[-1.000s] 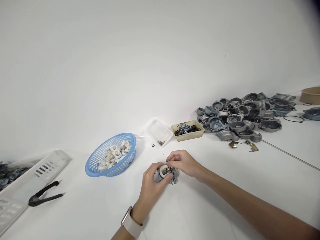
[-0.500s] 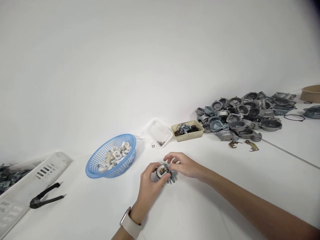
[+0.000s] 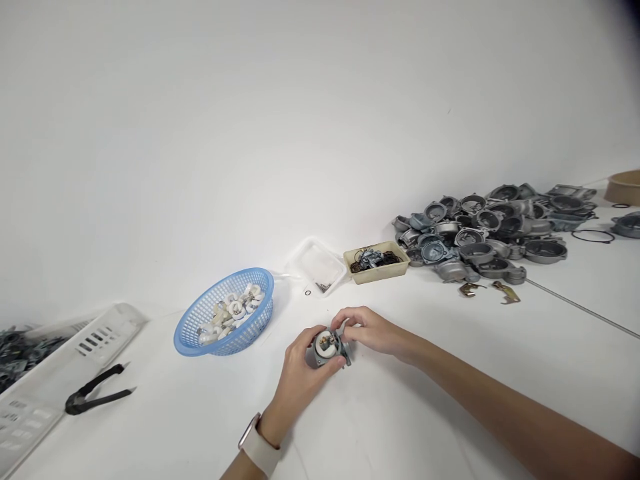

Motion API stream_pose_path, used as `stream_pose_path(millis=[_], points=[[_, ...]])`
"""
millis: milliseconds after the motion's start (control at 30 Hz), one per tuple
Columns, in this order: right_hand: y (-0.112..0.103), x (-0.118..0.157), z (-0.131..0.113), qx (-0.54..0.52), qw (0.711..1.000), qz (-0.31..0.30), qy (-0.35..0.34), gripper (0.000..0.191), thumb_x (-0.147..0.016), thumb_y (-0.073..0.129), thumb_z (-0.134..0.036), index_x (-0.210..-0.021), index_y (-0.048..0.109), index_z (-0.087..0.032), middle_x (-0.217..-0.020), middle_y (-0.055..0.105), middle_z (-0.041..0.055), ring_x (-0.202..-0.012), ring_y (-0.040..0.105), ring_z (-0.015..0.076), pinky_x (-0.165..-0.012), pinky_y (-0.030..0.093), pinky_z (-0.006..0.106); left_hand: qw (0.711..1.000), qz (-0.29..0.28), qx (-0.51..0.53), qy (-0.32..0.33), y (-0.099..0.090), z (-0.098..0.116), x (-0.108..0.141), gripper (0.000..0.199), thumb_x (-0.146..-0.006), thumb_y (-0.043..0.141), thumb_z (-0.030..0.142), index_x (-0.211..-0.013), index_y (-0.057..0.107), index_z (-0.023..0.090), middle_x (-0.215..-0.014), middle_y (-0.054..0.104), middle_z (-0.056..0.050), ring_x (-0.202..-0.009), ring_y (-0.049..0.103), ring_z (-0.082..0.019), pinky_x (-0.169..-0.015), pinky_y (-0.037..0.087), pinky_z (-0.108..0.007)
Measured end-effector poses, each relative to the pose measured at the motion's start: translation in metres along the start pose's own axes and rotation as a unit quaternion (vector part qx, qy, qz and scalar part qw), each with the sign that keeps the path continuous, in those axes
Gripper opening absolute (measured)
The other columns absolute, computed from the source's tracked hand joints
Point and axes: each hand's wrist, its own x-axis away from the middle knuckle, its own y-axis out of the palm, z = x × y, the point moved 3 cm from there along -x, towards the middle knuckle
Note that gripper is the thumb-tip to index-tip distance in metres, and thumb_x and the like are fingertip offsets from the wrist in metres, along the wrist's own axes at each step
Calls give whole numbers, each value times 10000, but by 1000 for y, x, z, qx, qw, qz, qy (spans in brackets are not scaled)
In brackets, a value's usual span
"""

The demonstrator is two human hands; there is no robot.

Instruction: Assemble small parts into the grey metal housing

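A small grey metal carburetor body (image 3: 327, 349) with brass parts on its upper face rests just above the white table, between both of my hands. My left hand (image 3: 300, 380), with a watch on the wrist, cups it from the left and below. My right hand (image 3: 367, 331) pinches its upper right edge with fingertips. Whether the fingers hold a small separate part is too small to tell.
A blue basket (image 3: 200, 332) of white ring-shaped parts sits to the left. Behind are a clear tray (image 3: 315, 257) with screws, a beige tray (image 3: 395, 267) of black rings and a heap of grey metal bowls (image 3: 487, 233). Black pliers (image 3: 93, 397) and a white crate (image 3: 95, 340) lie far left.
Both hands stayed on the metal body. My right fingers opened slightly, then closed back onto its upper edge, and the body turned a little.
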Motion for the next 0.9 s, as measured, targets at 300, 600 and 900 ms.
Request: stream_pose_path(millis=[300,600,900], points=[[3,7,-11,70,988,7,-137,447,-661,617,-99,-1076,689,-248,-1135,660,33,-1051,579,223,-872,452,316,1000,-8,16,-2,1,1,-2,446,-778,776,322,-1188,643,207,-1156,703,-73,-1049,653,-260,-923,517,-398],[5,9,-13,101,984,4,-147,409,-687,639,-117,-1072,690,-246,-984,683,9,-925,592,202,-824,455,299,999,-19,35,-4,0,3,-1,500,-797,773,376,-1237,633,182,-1175,704,-91,-1059,660,-263,-918,530,-387],[7,9,-14,96,984,5,-152,397,-702,640,-115,-1074,680,-246,-984,685,8,-913,594,199,-811,460,298,999,-16,37,-3,0,3,0,490,-793,772,381,-1226,643,193,-1170,709,-88,-1051,667,-268,-905,542,-386]])
